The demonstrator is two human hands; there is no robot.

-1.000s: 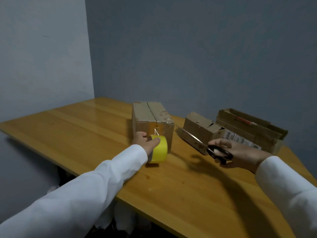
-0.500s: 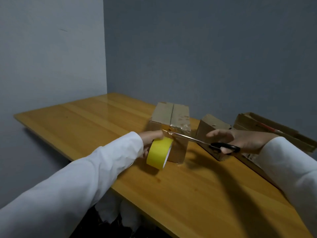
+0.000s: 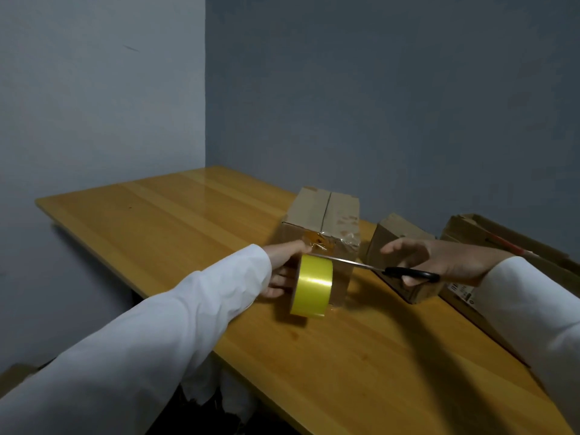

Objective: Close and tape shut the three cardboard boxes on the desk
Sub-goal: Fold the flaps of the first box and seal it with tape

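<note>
Item one, a long honey-coloured wooden desk, is standing in the corner of two grey-blue walls and bearing everything listed here. Item two, a wide flat open cardboard box with a red strip inside, is lying at the far right against the wall. Item three, a tall closed brown cardboard box, is sitting mid-desk with its top flaps meeting along a centre seam and clear tape wrinkling over its near top edge. Item four, a smaller brown cardboard box, is resting between those two, just beside the tall one. Item five, a yellow roll of packing tape, is being held on edge against the tall box's near face by the left hand, whose fingers are curling round its far side. Item six, a pair of black-handled steel scissors, is being gripped by the right hand, the forefinger stretching forward, the blades reaching to the tape just above the roll.
</note>
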